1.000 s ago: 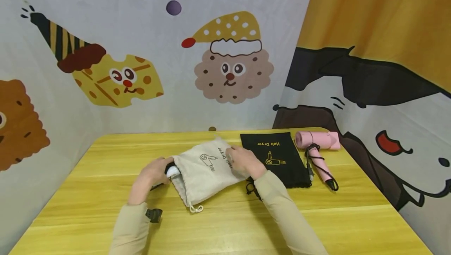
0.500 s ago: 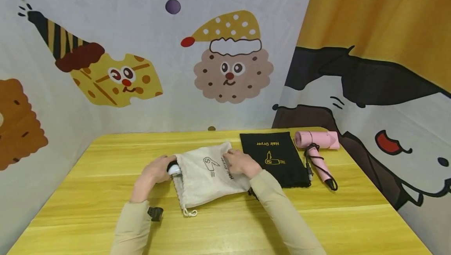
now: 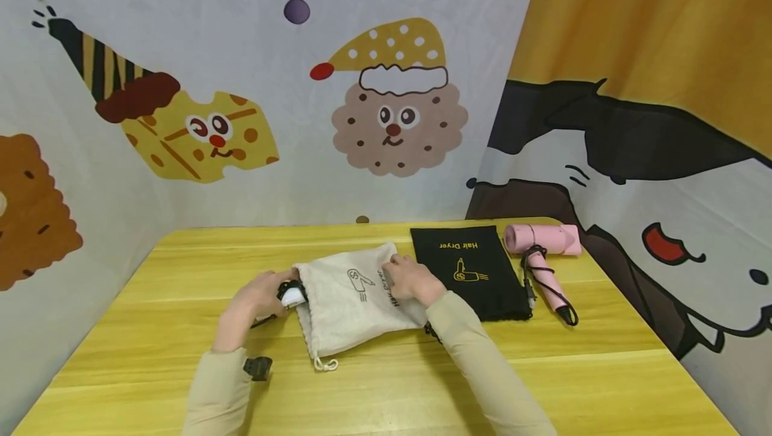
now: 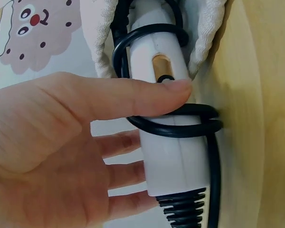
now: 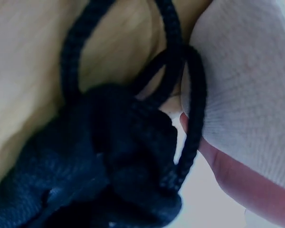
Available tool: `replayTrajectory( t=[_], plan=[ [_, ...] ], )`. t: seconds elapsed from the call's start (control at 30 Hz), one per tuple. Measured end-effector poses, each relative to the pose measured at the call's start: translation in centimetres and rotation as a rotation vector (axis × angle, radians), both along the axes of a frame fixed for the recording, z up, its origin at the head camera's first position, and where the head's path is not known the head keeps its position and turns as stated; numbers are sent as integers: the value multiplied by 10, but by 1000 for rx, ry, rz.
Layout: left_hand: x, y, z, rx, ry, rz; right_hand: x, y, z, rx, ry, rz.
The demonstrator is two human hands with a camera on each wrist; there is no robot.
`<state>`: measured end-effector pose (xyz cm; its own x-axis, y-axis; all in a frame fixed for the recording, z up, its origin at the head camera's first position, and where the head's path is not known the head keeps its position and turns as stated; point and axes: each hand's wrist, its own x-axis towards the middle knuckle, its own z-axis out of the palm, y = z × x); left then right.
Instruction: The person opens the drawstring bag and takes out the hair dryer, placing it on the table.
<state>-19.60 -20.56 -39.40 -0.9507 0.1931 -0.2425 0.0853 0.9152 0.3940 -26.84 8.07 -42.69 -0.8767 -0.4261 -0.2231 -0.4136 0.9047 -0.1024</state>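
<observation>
A cream drawstring bag (image 3: pixel 340 312) printed "Hair Dryer" lies on the table, its mouth facing left. From that mouth sticks the white handle of a hair dryer (image 4: pixel 173 161), wound with a black cord (image 4: pixel 142 124); the dryer's other end is hidden inside the cloth. My left hand (image 3: pixel 259 297) grips this handle, thumb across the front near the switch and fingers behind, as the left wrist view shows. At the bag's right end, my right hand (image 3: pixel 416 280) holds the cloth, with the fingers on the fabric. The right wrist view shows a finger (image 5: pixel 232 178) under it.
Right of the bag lies a flat black pouch (image 3: pixel 488 299) also printed "Hair Dryer", its black drawstring (image 5: pixel 194 95) close to my right wrist. A pink hair dryer (image 3: pixel 543 240) with its cord wrapped lies at the back right. A printed curtain (image 3: pixel 241 21) stands behind the table.
The bag has turned slightly and shifted, and then stayed put. My left hand has drawn a little left with the handle, and more of the handle and cord shows. My right hand has moved little.
</observation>
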Motion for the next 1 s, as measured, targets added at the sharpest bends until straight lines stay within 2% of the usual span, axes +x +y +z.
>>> replayTrajectory(
  t=[0.17,0.3,0.4,0.67,1.0],
  plan=[
    [3,-6,3,33,-50,2,0,-1,1,17,7,-6],
    [5,-12,4,31,-66,-23,0,-1,2,25,7,-5],
    [7,-15,3,39,-78,-19,0,-1,1,27,3,-2],
    [9,-20,5,8,-46,-35,6,4,7,7,26,9],
    [9,-13,7,-8,1,28,13,8,18,-97,89,21]
  ],
)
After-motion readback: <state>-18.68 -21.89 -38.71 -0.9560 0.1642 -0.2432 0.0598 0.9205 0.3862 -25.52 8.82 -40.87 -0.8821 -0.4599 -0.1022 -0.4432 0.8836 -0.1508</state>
